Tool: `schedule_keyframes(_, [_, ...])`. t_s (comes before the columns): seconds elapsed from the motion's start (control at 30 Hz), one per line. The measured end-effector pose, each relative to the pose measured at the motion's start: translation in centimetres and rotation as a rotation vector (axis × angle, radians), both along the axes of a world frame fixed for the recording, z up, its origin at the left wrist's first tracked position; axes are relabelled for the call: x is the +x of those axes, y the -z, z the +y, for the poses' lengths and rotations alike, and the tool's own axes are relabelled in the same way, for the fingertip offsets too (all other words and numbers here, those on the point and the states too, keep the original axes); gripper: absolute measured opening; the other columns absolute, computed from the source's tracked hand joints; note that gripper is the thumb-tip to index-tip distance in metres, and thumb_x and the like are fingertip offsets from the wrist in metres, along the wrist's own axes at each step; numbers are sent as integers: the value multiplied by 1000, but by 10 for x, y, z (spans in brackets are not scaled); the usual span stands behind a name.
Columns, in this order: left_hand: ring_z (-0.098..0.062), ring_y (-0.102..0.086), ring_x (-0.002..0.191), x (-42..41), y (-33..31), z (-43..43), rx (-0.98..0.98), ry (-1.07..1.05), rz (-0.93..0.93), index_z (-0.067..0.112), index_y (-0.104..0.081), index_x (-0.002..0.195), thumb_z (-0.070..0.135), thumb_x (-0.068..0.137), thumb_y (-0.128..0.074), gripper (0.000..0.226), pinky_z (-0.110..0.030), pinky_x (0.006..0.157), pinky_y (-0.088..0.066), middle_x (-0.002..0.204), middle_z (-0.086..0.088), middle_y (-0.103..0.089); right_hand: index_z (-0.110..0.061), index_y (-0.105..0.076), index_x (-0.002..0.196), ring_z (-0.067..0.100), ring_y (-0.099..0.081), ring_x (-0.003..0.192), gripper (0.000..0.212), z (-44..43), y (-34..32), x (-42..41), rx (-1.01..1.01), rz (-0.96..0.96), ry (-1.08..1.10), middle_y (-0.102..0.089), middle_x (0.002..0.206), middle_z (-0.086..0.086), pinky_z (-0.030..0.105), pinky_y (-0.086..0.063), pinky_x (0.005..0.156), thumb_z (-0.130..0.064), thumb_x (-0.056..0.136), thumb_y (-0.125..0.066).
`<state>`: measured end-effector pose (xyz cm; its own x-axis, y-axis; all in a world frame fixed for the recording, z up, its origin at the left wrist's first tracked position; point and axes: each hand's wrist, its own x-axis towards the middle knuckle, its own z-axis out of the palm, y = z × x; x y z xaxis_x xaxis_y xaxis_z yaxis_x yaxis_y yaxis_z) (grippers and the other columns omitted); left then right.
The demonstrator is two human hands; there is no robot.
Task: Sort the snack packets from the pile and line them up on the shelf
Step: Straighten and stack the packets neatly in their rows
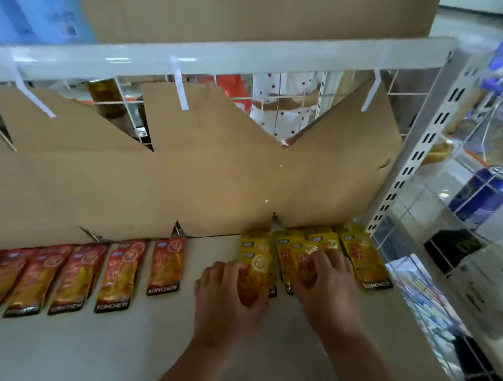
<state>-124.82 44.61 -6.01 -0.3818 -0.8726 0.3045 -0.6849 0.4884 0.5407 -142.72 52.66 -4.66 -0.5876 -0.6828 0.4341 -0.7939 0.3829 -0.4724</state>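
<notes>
Yellow pkt [258,265] in L grip [230,288]; R grip [324,277] splayed on neighbour pkts [289,255].

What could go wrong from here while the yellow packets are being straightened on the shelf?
1. The yellow packets overlap under the right hand, so sliding one may drag its neighbours crooked.
2. The left hand holds the leftmost yellow packet; a pull leftwards could knock the nearest red packet out of its row.
3. The rightmost yellow packet lies close to the right edge of the shelf, so it has little room if the group shifts right.
</notes>
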Motion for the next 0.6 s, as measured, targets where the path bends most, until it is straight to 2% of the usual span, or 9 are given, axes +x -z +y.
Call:
schedule_keyframes(0.17, [-15,-50,98,-1,6,-6,11,-12,-58,32,-59,109,69,71,-60,53,-37,87,-44,101,12,-52,-16,-63,85,30,-52,91,30,5,13,-3,-75,-15,-21,-55,94,1,40,-45,78,-35,76,-85])
schedule_keyframes(0.37, [-14,-48,97,-1,8,-6,-9,-25,-62,31,-56,108,69,73,-62,52,-39,86,-44,102,13,-51,-14,-68,93,29,-51,97,31,3,18,-2,-105,1,-59,-57,101,3,41,-45,82,-32,74,-84])
schedule_keyframes(0.5, [-15,-48,98,0,11,-5,-49,-41,-86,31,-54,105,70,73,-63,52,-35,84,-41,102,12,-51,-12,-68,90,27,-49,95,30,0,19,-1,-127,-8,-61,-57,99,5,39,-44,80,-37,74,-74])
schedule_keyframes(0.6, [-15,-46,97,-1,11,-3,-72,-49,-135,32,-51,105,73,73,-61,53,-37,85,-42,102,12,-50,-12,-68,88,26,-47,94,28,-1,19,-2,-130,-11,-51,-58,98,6,38,-43,80,-34,74,-78])
